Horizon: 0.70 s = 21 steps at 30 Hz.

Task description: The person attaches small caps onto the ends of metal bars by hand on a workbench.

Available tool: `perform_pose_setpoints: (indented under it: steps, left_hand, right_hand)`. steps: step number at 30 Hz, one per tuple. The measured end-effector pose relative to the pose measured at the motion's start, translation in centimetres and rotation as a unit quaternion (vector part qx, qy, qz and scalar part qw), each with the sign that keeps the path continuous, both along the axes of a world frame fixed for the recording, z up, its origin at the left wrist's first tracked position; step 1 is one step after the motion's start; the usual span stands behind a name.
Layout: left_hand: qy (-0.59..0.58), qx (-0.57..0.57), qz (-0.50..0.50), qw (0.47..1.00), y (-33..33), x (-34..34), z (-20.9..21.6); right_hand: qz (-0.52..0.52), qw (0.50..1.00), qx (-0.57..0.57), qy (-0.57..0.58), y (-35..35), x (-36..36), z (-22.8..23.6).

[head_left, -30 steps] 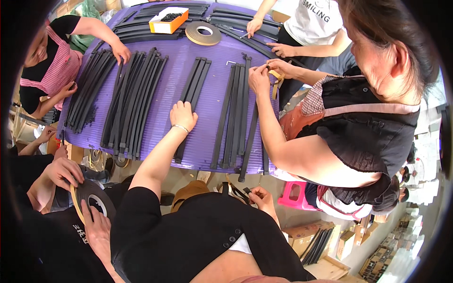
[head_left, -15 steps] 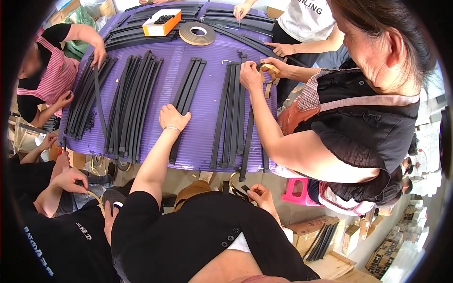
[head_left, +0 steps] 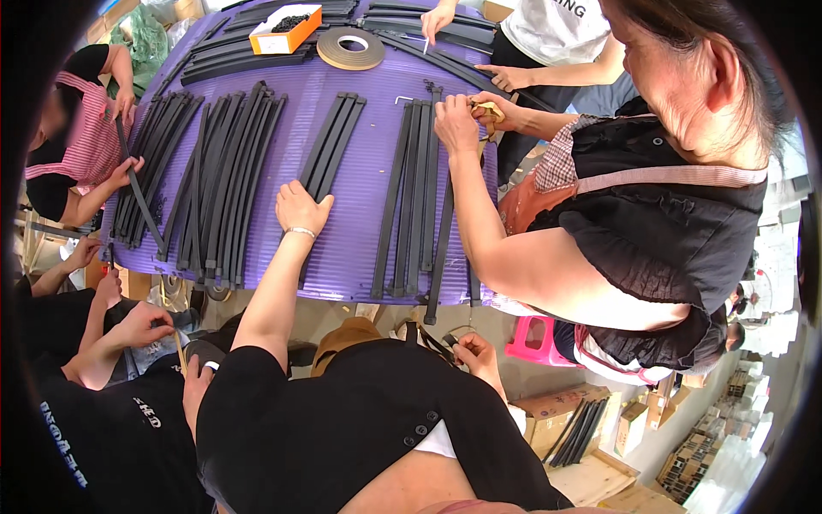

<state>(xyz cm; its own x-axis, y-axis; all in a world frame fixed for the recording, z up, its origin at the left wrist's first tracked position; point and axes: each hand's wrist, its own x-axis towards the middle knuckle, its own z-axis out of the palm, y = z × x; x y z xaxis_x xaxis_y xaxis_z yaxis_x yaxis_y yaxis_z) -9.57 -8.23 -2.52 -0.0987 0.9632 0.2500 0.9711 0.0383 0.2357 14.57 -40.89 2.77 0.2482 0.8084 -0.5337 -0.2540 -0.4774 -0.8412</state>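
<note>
My left hand (head_left: 302, 208), a bracelet at its wrist, reaches over a small bundle of long black bars (head_left: 336, 137) on the purple table. Its fingers curl over the left side of the bars and its thumb sticks out on the right. The bars' lower ends lie partly beneath my hand and forearm. Close to my body, below the table edge, my right hand (head_left: 478, 355) pinches a small dark strip (head_left: 448, 343). The strip's far end is hard to make out against my black top.
The purple table (head_left: 248, 176) carries several more rows of black bars (head_left: 231, 188), a tape roll (head_left: 351, 48) and an orange-white box (head_left: 286, 30) of small black parts. Co-workers stand close on both sides; one at right handles yellowish tape (head_left: 490, 116). A pink stool (head_left: 533, 341) stands beyond my right hand.
The view has shifted slightly, and both my hands keep nearly the same places. The co-worker at far left has drawn a black bar toward their body with both hands.
</note>
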Motion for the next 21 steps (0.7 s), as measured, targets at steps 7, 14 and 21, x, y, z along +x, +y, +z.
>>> perform_pose_setpoints:
  steps: [7, 14, 21]
  left_hand:
    - [-0.236, 0.065, -0.114, 0.963, -6.8, 0.8, 1.5]
    - [-0.266, 0.112, -0.183, 0.940, -11.2, 1.8, 1.8]
    - [-0.354, -0.041, -0.174, 0.918, -14.7, 2.6, 1.7]
  right_hand:
    - [0.038, 0.999, 0.023, 0.002, 0.3, 0.7, -0.6]
    - [0.061, 0.998, 0.025, -0.003, 0.2, 0.9, -0.1]
    - [0.037, 0.998, 0.038, -0.028, -0.9, 1.1, -0.2]
